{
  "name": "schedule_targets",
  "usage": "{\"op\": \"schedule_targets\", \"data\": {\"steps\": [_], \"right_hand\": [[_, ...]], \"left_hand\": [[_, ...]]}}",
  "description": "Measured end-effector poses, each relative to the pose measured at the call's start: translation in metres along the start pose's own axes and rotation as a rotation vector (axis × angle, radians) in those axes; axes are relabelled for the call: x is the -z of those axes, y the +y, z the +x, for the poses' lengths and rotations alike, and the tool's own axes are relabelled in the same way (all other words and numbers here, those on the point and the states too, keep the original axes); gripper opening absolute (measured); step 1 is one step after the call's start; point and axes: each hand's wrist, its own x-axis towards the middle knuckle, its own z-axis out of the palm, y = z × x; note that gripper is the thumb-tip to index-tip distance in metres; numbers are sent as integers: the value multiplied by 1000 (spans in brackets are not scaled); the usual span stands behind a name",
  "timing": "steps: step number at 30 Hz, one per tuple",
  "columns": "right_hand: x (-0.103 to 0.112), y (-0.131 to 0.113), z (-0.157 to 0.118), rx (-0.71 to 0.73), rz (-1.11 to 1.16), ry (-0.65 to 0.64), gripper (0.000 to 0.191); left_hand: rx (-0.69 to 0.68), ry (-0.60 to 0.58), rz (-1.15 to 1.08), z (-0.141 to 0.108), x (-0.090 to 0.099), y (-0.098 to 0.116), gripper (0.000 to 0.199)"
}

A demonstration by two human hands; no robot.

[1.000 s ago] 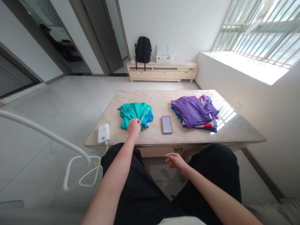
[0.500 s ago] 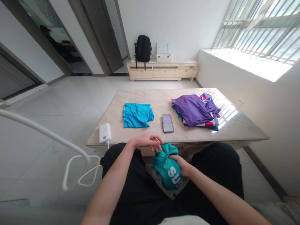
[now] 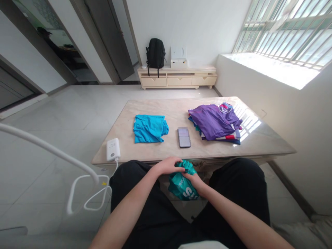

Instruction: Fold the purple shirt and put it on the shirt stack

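A bunched teal shirt (image 3: 183, 186) with white lettering hangs between my knees, just below the near table edge. My left hand (image 3: 171, 166) is closed on its upper left part, thumb and fingers pinching the cloth. My right hand (image 3: 195, 181) grips the same shirt from the right, its thumb lying over the gathered fabric. The two hands nearly meet at the top of the bundle. Beyond them on the table lie a folded bright blue garment (image 3: 149, 128) at left and a pile of folded clothes with a purple garment (image 3: 214, 121) on top at right.
A phone (image 3: 184, 137) lies on the table (image 3: 171, 107) between the clothes. Near the left edge sits a white power bank (image 3: 113, 149) with a cable. Behind stands a low cabinet (image 3: 178, 81) bearing a black backpack (image 3: 155, 53). A person (image 3: 49, 39) shows through the left doorway.
My left hand has gone from loose fingers beside the shirt to closing on its upper part. The shirt is gathered tighter and raised slightly. The view has shifted a little.
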Motion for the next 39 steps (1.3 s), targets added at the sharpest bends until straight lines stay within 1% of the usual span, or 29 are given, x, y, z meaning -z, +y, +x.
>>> {"op": "schedule_targets", "data": {"steps": [2, 4, 7, 10, 15, 18, 22, 27, 31, 35, 39], "right_hand": [[2, 2, 2, 30, -57, 25, 59], [4, 3, 3, 42, -101, 34, 58], [3, 4, 2, 49, -129, 27, 61], [3, 5, 3, 48, -139, 18, 63], [9, 5, 10, 67, -174, 68, 68], [12, 6, 13, 58, -199, 110, 70], [14, 9, 13, 50, -199, 106, 72], [15, 16, 17, 43, -151, 80, 67], [18, 20, 23, 25, -120, 91, 66], [21, 21, 26, 7, -114, 118, 67], [18, 18, 23, -14, -99, 119, 69]], "left_hand": [[-34, 64, 99, 0, -8, 7, 45], [-47, 105, 161, 1, -15, 12, 38], [-46, 125, 186, 3, -20, 15, 23], [-42, 163, 183, 5, -20, 16, 18], [-20, 267, 160, 5, -15, 17, 16], [-4, 298, 139, 4, -14, 17, 18], [16, 313, 99, 5, -13, 15, 18], [31, 341, 37, 8, -10, 10, 18], [25, 360, 4, 8, -8, 6, 22], [21, 370, 8, 8, -8, 6, 22], [32, 376, 44, 7, -8, 9, 20]]}}
